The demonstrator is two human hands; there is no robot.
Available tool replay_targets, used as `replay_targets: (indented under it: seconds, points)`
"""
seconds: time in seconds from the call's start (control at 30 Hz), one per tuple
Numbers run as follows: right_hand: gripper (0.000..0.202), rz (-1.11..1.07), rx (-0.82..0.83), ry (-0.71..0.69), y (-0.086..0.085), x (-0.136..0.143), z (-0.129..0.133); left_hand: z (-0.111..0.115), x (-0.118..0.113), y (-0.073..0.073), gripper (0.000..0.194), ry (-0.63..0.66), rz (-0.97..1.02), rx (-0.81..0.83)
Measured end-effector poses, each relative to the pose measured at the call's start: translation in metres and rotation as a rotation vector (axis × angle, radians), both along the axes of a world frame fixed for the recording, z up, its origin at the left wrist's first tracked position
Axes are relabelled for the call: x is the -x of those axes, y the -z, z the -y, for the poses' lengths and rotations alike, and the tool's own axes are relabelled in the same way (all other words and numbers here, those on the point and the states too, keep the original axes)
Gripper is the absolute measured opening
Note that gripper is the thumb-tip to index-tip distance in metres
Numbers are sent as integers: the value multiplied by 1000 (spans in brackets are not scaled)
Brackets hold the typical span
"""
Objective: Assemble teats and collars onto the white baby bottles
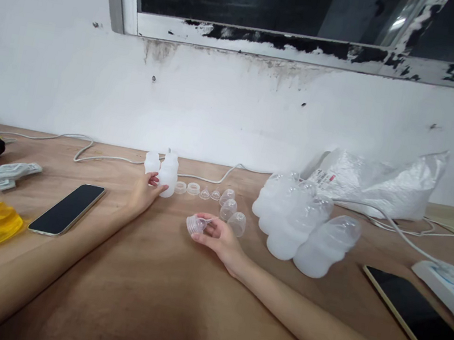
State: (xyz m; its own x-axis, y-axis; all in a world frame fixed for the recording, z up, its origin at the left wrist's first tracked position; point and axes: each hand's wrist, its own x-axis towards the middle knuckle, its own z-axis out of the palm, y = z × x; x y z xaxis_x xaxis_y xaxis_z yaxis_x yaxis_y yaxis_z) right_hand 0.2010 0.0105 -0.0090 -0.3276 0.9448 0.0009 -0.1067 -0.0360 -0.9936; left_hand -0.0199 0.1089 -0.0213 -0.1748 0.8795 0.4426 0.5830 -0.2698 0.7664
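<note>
We are gripping an upright bottle (pixel 168 174) with our left hand (pixel 144 193), steadying it on the tabletop (pixel 152 297), while our right hand (pixel 219 238) is pinching a clear cap (pixel 195 224) just right of it.

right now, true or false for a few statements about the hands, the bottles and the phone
1. The left hand touches an upright small bottle. True.
2. The right hand is empty. False: its fingers hold a clear ring cap.
3. The big bottles at right stand upright. False: they lie on their sides.
4. A dark phone lies left of the left hand. True.
5. The plastic bag sits against the wall. True.
</note>
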Motion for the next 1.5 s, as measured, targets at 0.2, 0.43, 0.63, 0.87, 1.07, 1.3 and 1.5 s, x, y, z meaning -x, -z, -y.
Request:
replay_targets:
  seconds: [0.2, 0.43, 0.63, 0.87, 1.07, 1.3, 1.5]
  points:
    - [46, -4, -11, -16, 3, -1, 0, -1, -1, 7, 38, 3, -10, 24]
    - [39, -138, -84, 94, -7, -6, 1, 27, -6, -15, 36, 73, 34, -87]
    - [28, -323, -142, 154, -19, -16, -5, 49, -21, -28, 37, 513, 494, -17]
    - [18, -349, -6, 160, -1, -16, -8, 51, -19, -12, 41, 707, 632, 388]
    - [22, -352, 7, 159, 1, -14, -8, 49, -18, -10, 41, 695, 615, 430]
    - [24, -293, -99, 177, -14, -14, -6, 56, -18, -27, 41, 717, 460, 383]
    - [38, -225, -246, 196, -25, -16, -6, 66, -17, -59, 33, 780, 262, 293]
